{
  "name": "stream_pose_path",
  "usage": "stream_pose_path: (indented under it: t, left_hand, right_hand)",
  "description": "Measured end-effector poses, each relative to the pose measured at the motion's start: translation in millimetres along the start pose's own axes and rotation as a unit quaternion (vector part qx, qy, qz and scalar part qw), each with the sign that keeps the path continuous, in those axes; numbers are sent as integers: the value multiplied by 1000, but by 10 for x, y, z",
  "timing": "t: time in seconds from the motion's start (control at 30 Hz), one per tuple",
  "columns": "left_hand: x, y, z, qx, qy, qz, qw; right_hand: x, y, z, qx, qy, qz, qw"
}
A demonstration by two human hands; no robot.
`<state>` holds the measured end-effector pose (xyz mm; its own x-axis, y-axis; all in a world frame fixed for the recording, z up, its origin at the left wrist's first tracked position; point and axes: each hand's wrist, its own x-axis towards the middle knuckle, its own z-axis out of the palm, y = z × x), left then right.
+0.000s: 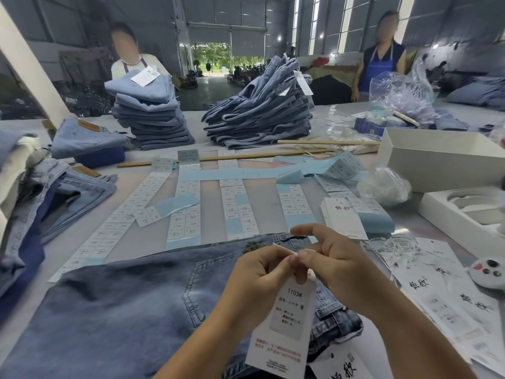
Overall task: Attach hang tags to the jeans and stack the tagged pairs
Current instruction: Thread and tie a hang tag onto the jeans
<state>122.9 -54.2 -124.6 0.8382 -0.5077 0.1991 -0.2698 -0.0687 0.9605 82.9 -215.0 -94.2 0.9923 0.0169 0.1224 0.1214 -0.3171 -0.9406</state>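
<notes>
Both hands pinch the top of one hang tag (284, 321): left hand (259, 280), right hand (330, 266). Jeans (123, 305) lie flat beneath on the surface (153, 236). Sticker strips (185, 203) lie just beyond.

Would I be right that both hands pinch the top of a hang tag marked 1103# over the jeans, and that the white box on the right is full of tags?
Nearly. The head view shows both hands, left and right, pinching the top of the hang tag marked 1103# over the jeans. But the white box on the right shows no tags; its visible interior looks bare.
</notes>
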Motion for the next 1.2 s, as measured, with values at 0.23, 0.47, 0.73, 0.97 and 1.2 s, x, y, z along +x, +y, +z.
stream_pose_path:
  t: [0.23, 0.47, 0.73, 0.97, 1.2]
  left_hand:
    - [17, -82, -80, 39, 98, -31, 994]
    - [13, -104, -163, 24, 130, -61, 989]
    - [-17, -92, -153, 36, 116, -62, 991]
    - [-82, -216, -111, 95, 58, -94, 989]
    - [-87, -259, -68, 116, 28, -99, 988]
  right_hand:
    - [-42, 24, -86, -87, 27, 20, 996]
    - [-79, 105, -146, -245, 70, 28, 967]
    - [-50, 160, -193, -351, 208, 52, 912]
    - [-6, 226, -125, -120, 342, 16, 932]
    - [76, 306, -23, 122, 412, -3, 903]
